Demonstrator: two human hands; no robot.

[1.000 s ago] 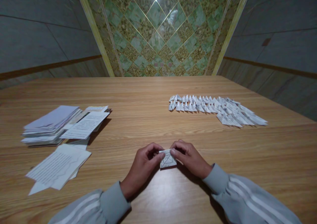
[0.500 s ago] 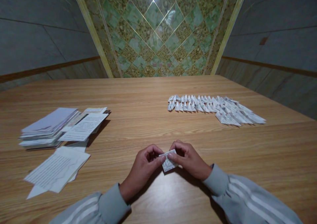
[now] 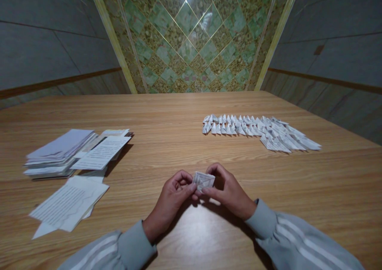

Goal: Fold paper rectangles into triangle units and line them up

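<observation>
A small folded piece of printed paper (image 3: 204, 180) is held between my two hands, a little above the table near its front middle. My left hand (image 3: 176, 194) pinches its lower left corner between thumb and fingers. On the other side, my right hand (image 3: 229, 192) has its thumb at the paper's lower edge and its index finger arched at the upper right corner. Crease lines cross the face of the paper. The fingers behind it are partly hidden.
Rows of folded paper pieces (image 3: 247, 128) stand at the back right of the wooden table (image 3: 167, 142). To the left lie a thick stack of papers (image 3: 59, 146) and several loose printed sheets (image 3: 71, 202). A tiled wall (image 3: 191, 43) rises beyond the far edge.
The folded paper has been raised and tipped, its point no longer facing down toward me. My right index finger has lifted and my right thumb has slid to the paper's lower edge.
</observation>
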